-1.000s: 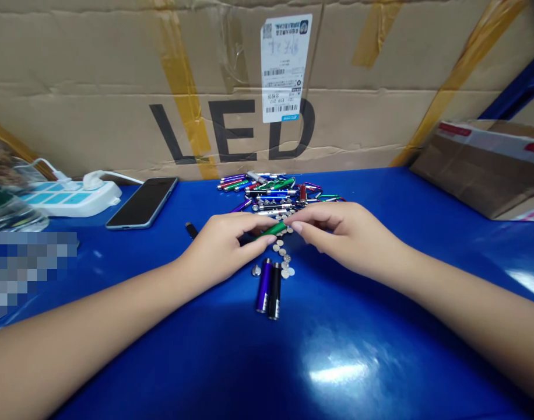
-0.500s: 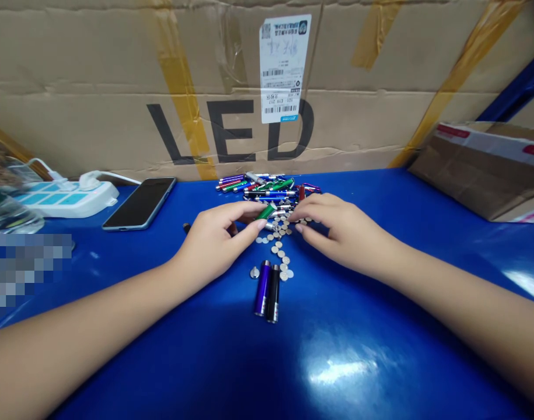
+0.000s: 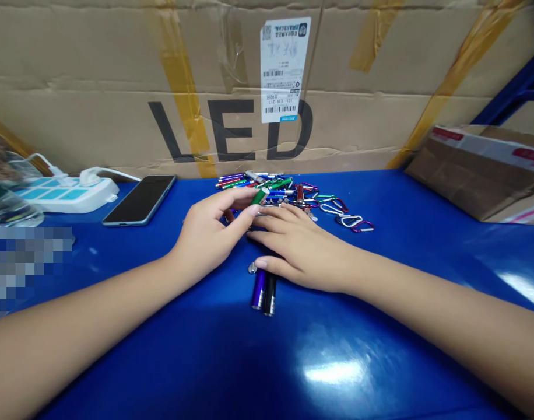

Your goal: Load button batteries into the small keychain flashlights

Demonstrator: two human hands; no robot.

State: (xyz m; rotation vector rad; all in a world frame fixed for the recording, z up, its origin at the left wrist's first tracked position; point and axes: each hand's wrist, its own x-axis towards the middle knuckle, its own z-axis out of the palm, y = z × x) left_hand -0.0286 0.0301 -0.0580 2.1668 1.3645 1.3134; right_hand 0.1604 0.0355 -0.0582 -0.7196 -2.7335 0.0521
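Note:
My left hand [image 3: 212, 233] pinches a small green flashlight tube [image 3: 261, 195] between thumb and fingers, its tip pointing up and away. My right hand [image 3: 299, 248] lies flat on the blue table [image 3: 380, 326], fingers stretched out over the scattered button cells, which it hides. Its thumb touches the top of a purple tube [image 3: 259, 289] and a black tube [image 3: 270, 294] lying side by side. Beyond both hands lies a pile of coloured flashlights [image 3: 271, 185].
Several carabiner clips [image 3: 348, 217] lie right of the pile. A black phone [image 3: 140, 199] and a white power strip [image 3: 70, 193] sit at the left. A large cardboard box marked LED [image 3: 118, 87] walls the back; a smaller box [image 3: 481, 169] stands at right.
My right hand has slid left and down and flattened over the button cells, uncovering the carabiners. My left hand has tilted the green tube more upright.

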